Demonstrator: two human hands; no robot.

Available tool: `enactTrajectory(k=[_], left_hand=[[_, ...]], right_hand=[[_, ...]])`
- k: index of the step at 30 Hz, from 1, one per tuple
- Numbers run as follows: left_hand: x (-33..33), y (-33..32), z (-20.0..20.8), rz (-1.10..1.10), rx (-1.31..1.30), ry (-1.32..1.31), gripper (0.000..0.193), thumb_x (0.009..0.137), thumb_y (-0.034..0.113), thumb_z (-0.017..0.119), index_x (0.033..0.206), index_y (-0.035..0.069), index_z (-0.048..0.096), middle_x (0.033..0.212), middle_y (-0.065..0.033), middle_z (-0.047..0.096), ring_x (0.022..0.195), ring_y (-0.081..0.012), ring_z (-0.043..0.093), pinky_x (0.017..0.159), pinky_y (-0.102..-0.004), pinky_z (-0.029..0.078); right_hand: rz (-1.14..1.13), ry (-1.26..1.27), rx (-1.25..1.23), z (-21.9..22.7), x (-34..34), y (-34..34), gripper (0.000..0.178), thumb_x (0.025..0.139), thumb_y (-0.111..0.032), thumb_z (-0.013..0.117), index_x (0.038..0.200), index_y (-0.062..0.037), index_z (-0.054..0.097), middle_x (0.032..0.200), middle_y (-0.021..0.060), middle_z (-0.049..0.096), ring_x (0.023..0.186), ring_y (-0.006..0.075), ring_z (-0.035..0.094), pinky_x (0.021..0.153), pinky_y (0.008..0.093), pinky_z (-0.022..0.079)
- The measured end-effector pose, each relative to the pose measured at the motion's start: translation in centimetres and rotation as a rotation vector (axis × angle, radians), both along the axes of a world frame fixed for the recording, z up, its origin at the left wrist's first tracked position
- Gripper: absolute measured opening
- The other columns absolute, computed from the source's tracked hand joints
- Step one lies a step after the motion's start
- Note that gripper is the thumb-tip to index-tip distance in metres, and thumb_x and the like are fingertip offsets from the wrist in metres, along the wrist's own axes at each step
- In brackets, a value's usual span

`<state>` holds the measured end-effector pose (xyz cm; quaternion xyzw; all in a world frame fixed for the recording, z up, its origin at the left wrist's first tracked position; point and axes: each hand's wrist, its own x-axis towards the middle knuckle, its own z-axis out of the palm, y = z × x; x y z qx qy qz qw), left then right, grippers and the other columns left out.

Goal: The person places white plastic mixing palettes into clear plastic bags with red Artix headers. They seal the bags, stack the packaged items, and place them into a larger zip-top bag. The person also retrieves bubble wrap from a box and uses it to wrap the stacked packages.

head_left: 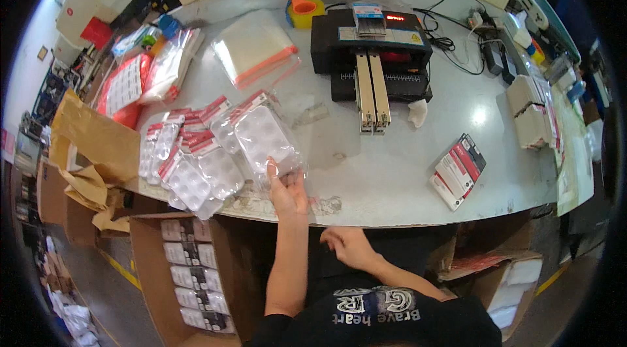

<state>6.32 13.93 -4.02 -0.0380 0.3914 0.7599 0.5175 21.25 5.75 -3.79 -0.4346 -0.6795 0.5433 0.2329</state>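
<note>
My left hand (pixel 289 193) is closed on the near end of a clear plastic blister pack (pixel 262 141) in a transparent bag, with its thumb on top. Round bumps cover the pack, and a red and white card shows at its far end. A heap of similar packs (pixel 215 171) lies on the table just left of it. Below the table's front edge, close to my body, my right hand (pixel 353 248) has its fingers loosely curled in, and nothing shows in them.
On the grey table (pixel 392 180) stands a black machine (pixel 372 47) with two metal rails. Flat clear bags (pixel 255 47) lie left of it. Red and black cards (pixel 459 171) rest at right; card stacks (pixel 532 112) stand beyond. A carton (pixel 150 275) of packs sits below.
</note>
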Motion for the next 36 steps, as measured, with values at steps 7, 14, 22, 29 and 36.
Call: enactTrajectory(k=[7, 14, 22, 29, 36], left_hand=[[1.5, -3.1, -0.2, -0.026, -0.103, 0.059, 0.043, 0.083, 0.024, 0.071, 0.118, 0.006, 0.052, 0.109, -0.0042, 0.055, 0.101, -0.0156, 0.053, 0.084, -0.0348, 0.046], [1.3, -4.1, -0.1, 0.11, -0.132, 0.233, 0.055, 0.08, 0.011, 0.073, 0.124, 0.003, 0.042, 0.115, -0.0077, 0.05, 0.105, -0.0174, 0.05, 0.086, -0.0343, 0.045], [0.1, -10.2, -2.9, 0.007, -0.233, 1.428, 0.107, 0.056, 0.018, 0.088, 0.136, -0.002, 0.021, 0.13, -0.0174, 0.032, 0.118, -0.0299, 0.038, 0.093, -0.0391, 0.04], [0.1, -10.1, -4.1, -0.004, -0.292, 1.5, 0.11, 0.055, 0.025, 0.089, 0.137, -0.003, 0.023, 0.127, -0.0182, 0.033, 0.115, -0.0305, 0.038, 0.089, -0.0398, 0.04], [0.5, -9.4, -2.1, -0.024, -0.23, 1.144, 0.091, 0.067, 0.014, 0.083, 0.136, -0.002, 0.025, 0.129, -0.0172, 0.036, 0.119, -0.0284, 0.04, 0.095, -0.0421, 0.041]], right_hand=[[-0.321, 0.125, 0.391, -0.4, -2.1, 4.1, 0.032, 0.082, -0.002, 0.059, 0.113, 0.0023, 0.054, 0.082, 0.0151, 0.059, 0.073, 0.0275, 0.062, 0.067, 0.0383, 0.052], [-0.045, -0.085, 0.225, -1.0, -1.6, 3.1, 0.027, 0.085, -0.002, 0.056, 0.111, -0.001, 0.06, 0.081, 0.0156, 0.065, 0.067, 0.0242, 0.065, 0.063, 0.0324, 0.051], [0.203, 0.042, 0.39, 7.7, 1.1, 6.5, 0.029, 0.085, -0.017, 0.064, 0.111, -0.0053, 0.063, 0.092, 0.0143, 0.068, 0.079, 0.0297, 0.066, 0.069, 0.0382, 0.052], [0.004, -0.454, 1.005, 6.2, -6.2, 13.5, 0.066, 0.09, -0.037, 0.053, 0.142, -0.004, 0.031, 0.148, 0.0136, 0.031, 0.139, 0.0312, 0.024, 0.105, 0.043, 0.027], [-0.169, -0.186, 0.725, 4.5, -4.2, 11.9, 0.057, 0.09, -0.031, 0.055, 0.137, -0.0039, 0.038, 0.143, 0.0147, 0.038, 0.135, 0.0268, 0.032, 0.1, 0.0391, 0.028]])
